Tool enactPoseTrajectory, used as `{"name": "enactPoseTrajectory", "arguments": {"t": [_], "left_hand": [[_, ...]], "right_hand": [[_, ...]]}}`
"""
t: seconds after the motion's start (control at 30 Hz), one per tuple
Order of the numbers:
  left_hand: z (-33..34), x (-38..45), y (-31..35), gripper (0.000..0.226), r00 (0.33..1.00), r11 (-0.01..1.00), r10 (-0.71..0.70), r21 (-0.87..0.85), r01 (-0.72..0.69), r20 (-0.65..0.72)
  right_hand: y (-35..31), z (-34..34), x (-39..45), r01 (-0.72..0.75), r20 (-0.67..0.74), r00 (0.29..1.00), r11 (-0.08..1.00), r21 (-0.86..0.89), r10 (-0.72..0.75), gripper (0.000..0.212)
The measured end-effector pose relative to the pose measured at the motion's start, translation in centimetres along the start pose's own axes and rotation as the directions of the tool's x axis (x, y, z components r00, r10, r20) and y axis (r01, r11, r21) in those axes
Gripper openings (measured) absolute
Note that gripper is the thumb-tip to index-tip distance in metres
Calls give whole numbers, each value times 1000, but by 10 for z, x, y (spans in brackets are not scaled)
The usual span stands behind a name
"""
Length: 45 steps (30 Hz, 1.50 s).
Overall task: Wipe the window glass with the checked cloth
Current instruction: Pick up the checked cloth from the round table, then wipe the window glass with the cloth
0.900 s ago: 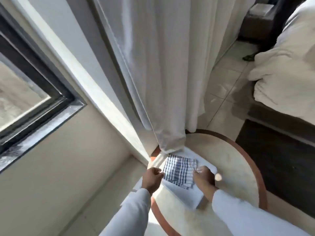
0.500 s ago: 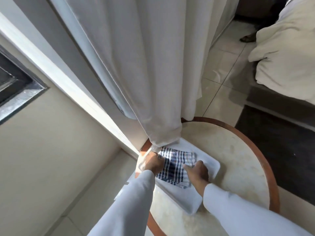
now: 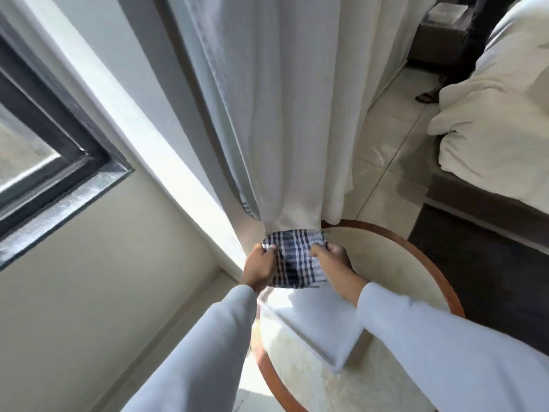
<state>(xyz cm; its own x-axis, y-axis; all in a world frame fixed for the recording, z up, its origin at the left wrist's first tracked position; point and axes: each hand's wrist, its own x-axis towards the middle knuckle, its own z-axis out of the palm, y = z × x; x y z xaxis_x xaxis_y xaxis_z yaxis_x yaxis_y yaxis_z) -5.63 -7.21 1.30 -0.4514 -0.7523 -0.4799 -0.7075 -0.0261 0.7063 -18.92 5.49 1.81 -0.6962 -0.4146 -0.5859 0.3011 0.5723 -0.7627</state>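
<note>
A long white curtain (image 3: pixel 285 108) hangs down the middle of the view, its hem reaching the far edge of a round surface (image 3: pixel 395 263) with a pale top and a reddish-brown rim. To the left, a dark-framed window (image 3: pixel 59 162) is set in a cream wall, its glass (image 3: pixel 20 156) showing only at the left edge of the picture. On the right stands a bed (image 3: pixel 493 123) covered with a rumpled white duvet, above a tiled floor (image 3: pixel 383 162). A white folded towel (image 3: pixel 323 328) lies on the surface, near its left side. Two arms in pale sleeves reach forward from the bottom. The checked cloth (image 3: pixel 294 263), navy and white, is held up between both hands just below the curtain's hem, above the towel's far end. The left hand (image 3: pixel 260 270) is closed on the cloth's left edge, and the right hand (image 3: pixel 334 267) pinches its right edge, with the fabric bunched between them.
</note>
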Motion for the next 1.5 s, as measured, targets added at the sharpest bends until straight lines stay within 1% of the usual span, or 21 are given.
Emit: {"name": "enactPoseTrajectory", "arguments": {"t": [0.17, 0.37, 0.47, 0.6, 0.7, 0.8, 0.87, 0.9, 0.97, 1.03, 1.07, 1.13, 1.17, 1.2, 1.23, 1.27, 1.3, 1.33, 1.37, 1.4, 1.5], "left_hand": [[-100, -59, 47, 59, 996, 995, 73, -57, -76, -51], [-245, -170, 77, 54, 970, 968, 152, -172, -185, -189], [-337, -224, 98, 46, 920, 945, 223, -161, -285, -322], [-459, -283, 129, 41, 811, 872, 314, -189, -452, -494], [-541, -321, 155, 33, 706, 764, 404, -209, -610, -582], [-610, -351, 181, 34, 543, 683, 450, -119, -721, -709], [-653, -369, 193, 31, 429, 654, 463, -27, -756, -775], [-673, -376, 194, 26, 377, 647, 467, 18, -762, -800], [-715, -395, 191, 22, 264, 676, 484, 164, -719, -835], [-763, -416, 179, 31, 100, 773, 497, 388, -501, -862], [-788, -428, 169, 36, -23, 808, 510, 488, -332, -860], [-842, -453, 145, 34, -323, 826, 530, 563, -12, -784], [-869, -465, 133, 31, -437, 823, 543, 557, 109, -717], [-891, -473, 124, 32, -497, 817, 561, 538, 206, -662], [-911, -476, 118, 37, -509, 814, 575, 514, 271, -641], [-927, -475, 113, 45, -490, 814, 579, 488, 314, -651], [-938, -472, 110, 54, -468, 820, 572, 455, 348, -674], [-947, -468, 106, 62, -452, 826, 559, 422, 373, -695], [-955, -465, 101, 66, -443, 828, 551, 401, 391, -707], [-963, -463, 96, 69, -433, 829, 548, 394, 397, -716], [-981, -456, 80, 72, -398, 818, 564, 421, 392, -724]], "right_hand": [[-85, 5, -76, 114, 125, 985, 992, 44, -119, 15], [-192, 37, -219, 162, 305, 930, 973, 166, -207, 12], [-254, 63, -293, 179, 420, 863, 948, 263, -280, 12], [-343, 98, -385, 163, 601, 695, 901, 403, -395, 28], [-407, 132, -443, 57, 748, 475, 864, 501, -464, 25], [-465, 175, -495, -41, 795, 275, 820, 571, -540, 34], [-496, 209, -529, -55, 800, 201, 809, 585, -565, 40], [-509, 226, -544, -67, 798, 208, 805, 589, -566, 45], [-531, 258, -566, -84, 771, 224, 776, 625, -596, 47], [-547, 285, -579, -79, 726, 224, 731, 678, -650, 40], [-553, 298, -583, -68, 697, 210, 701, 710, -685, 35], [-562, 328, -589, 29, 588, 234, 610, 792, -774, 26], [-567, 344, -594, 158, 489, 255, 535, 830, -834, 31], [-571, 361, -602, 315, 368, 249, 435, 844, -896, 32], [-573, 378, -611, 477, 212, 211, 290, 830, -954, 25], [-575, 396, -622, 630, 79, 101, 126, 767, -992, 24], [-579, 417, -630, 781, -10, -80, -69, 621, -997, 36], [-585, 442, -632, 835, -63, -294, -288, 469, -954, 46], [-593, 464, -634, 840, -47, -431, -420, 344, -901, 50], [-599, 486, -635, 844, 4, -489, -472, 253, -872, 50], [-594, 539, -628, 898, 163, -427, -438, -40, -889, 68]]}}
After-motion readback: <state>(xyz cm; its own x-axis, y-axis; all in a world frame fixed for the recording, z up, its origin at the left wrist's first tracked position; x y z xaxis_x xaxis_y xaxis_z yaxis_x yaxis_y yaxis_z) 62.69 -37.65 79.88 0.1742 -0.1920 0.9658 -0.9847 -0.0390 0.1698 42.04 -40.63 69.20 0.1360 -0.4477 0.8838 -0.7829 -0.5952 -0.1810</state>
